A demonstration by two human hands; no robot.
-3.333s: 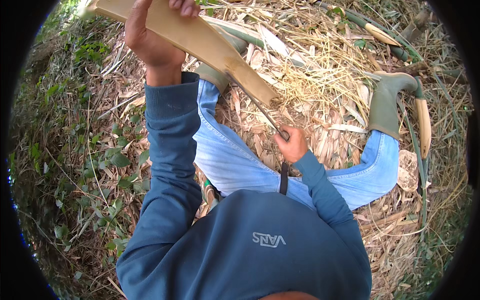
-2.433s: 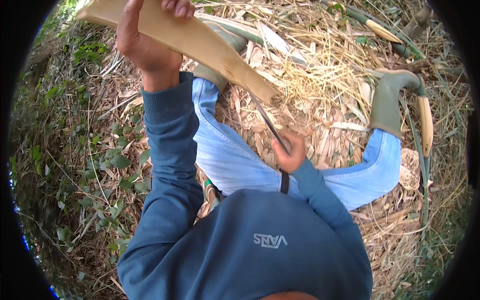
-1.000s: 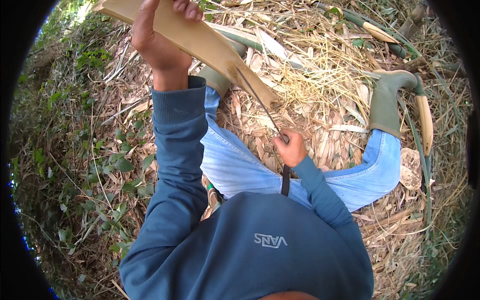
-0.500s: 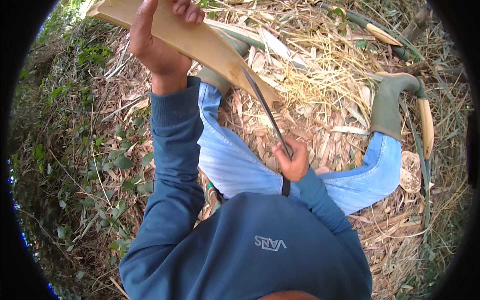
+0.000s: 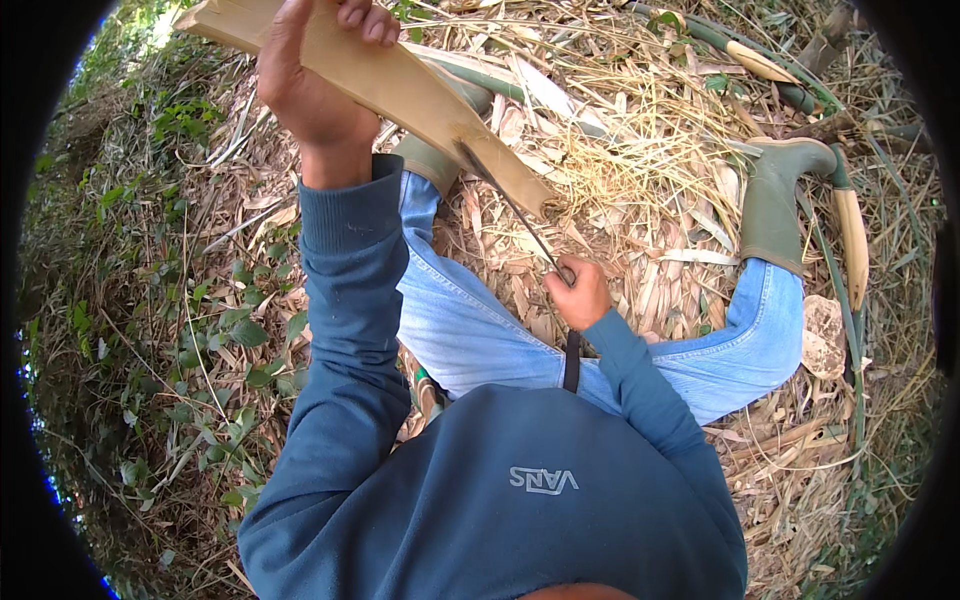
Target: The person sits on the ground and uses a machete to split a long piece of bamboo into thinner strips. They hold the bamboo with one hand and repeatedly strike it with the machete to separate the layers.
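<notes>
A flat, pale wooden board (image 5: pixel 430 100) slants from the upper left toward the middle, tapering at its near right end. My left hand (image 5: pixel 318 85) is closed round its upper part, fingers over the far edge and thumb at the near side. In my right hand (image 5: pixel 580 292), held above the ground between my legs, is a long, thin, dark-bladed knife (image 5: pixel 515 208). Its handle is mostly hidden by my fingers. The blade runs up and left to the board's near edge, by the tapered end, where it appears to touch a roughened spot.
My legs in jeans (image 5: pixel 470 310) and green boots (image 5: pixel 775 205) are spread on ground strewn with dry leaves and shavings (image 5: pixel 640 190). Green poles with pale cut ends (image 5: pixel 850 240) lie at the right and back. A stone (image 5: pixel 823 338) sits by my right knee. Leafy undergrowth (image 5: pixel 245 330) covers the left.
My right hand has moved slightly away from my body, and the knife blade has swung left along the board's edge. My left hand and the board have stayed nearly still.
</notes>
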